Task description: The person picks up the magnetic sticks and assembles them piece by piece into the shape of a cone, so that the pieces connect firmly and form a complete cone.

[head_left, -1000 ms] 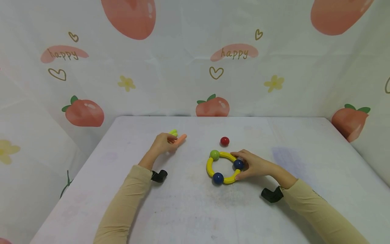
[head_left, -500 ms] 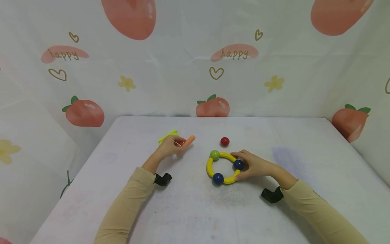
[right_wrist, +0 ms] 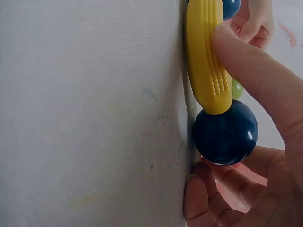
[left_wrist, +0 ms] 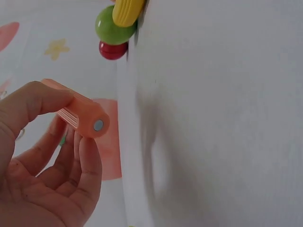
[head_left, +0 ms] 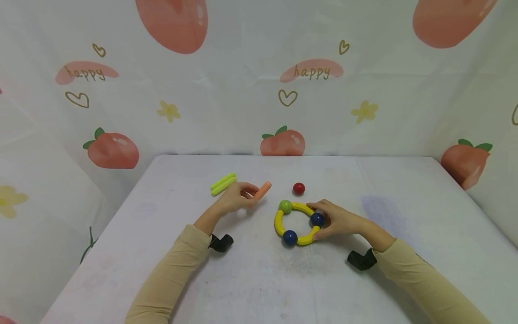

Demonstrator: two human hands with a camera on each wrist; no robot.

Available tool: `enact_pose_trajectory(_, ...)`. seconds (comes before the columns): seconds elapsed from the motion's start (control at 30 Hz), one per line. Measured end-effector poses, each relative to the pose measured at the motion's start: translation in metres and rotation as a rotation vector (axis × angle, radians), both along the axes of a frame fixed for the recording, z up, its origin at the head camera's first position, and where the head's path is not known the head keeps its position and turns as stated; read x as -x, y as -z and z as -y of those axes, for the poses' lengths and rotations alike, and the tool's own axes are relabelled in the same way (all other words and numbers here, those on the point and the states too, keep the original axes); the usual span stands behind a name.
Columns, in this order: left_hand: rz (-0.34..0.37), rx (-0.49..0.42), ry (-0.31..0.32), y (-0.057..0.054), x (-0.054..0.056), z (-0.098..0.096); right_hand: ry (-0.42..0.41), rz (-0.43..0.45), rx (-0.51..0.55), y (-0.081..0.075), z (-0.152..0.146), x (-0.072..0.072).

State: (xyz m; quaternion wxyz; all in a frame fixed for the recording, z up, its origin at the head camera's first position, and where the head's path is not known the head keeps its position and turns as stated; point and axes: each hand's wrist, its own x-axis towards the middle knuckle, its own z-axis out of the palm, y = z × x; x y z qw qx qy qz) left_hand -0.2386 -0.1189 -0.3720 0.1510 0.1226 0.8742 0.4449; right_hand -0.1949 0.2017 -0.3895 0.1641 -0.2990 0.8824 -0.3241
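Observation:
My left hand (head_left: 236, 199) pinches a short orange stick (head_left: 263, 190) with a small metal disc in its end (left_wrist: 98, 125), held just above the table. A ring of yellow curved pieces (head_left: 279, 223) joined by a green ball (head_left: 285, 206) and two blue balls (head_left: 289, 236) lies at the table's middle. My right hand (head_left: 336, 219) grips the ring's right side, thumb on a yellow piece (right_wrist: 206, 61) and fingers curled round a blue ball (right_wrist: 225, 132). A red ball (head_left: 298, 188) lies loose behind the ring.
Two yellow-green sticks (head_left: 223, 184) lie side by side behind my left hand. The white table (head_left: 259, 279) is backed by a printed cloth wall (head_left: 243, 90) on the far side and at both sides.
My left hand has carried the orange stick to the right, toward the ring, uncovering the yellow-green sticks behind it. My right hand and the ring have stayed put.

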Motion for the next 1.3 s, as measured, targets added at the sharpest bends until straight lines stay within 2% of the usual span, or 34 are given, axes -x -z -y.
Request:
enact_pose_trajectory(0.17,-0.044,-0.035,0.063,0.002,-0.001,-0.009,0.001,0.007,0.0,0.0,0.0,0.0)
enact_pose_trajectory(0.37,-0.043,-0.068,0.078,0.003,-0.003,-0.02,0.0,0.004,0.001,0.0,0.0,0.0)
enact_pose_trajectory(0.57,-0.087,-0.134,0.102,0.002,-0.004,-0.031,-0.002,0.004,-0.004,0.001,0.0,0.0)
enact_pose_trajectory(0.7,-0.093,-0.159,0.103,-0.004,-0.007,-0.038,-0.002,0.006,-0.008,0.002,0.0,0.001)
enact_pose_trajectory(0.83,-0.093,-0.166,0.096,-0.004,-0.005,-0.044,-0.002,0.005,-0.012,0.001,0.0,0.001)
enact_pose_trajectory(0.87,-0.098,-0.169,0.094,-0.001,-0.002,-0.046,-0.002,0.006,-0.012,0.001,0.0,0.001)
enact_pose_trajectory(1.3,-0.094,-0.179,0.091,-0.006,-0.001,-0.064,-0.001,0.008,-0.015,0.002,0.0,0.002)
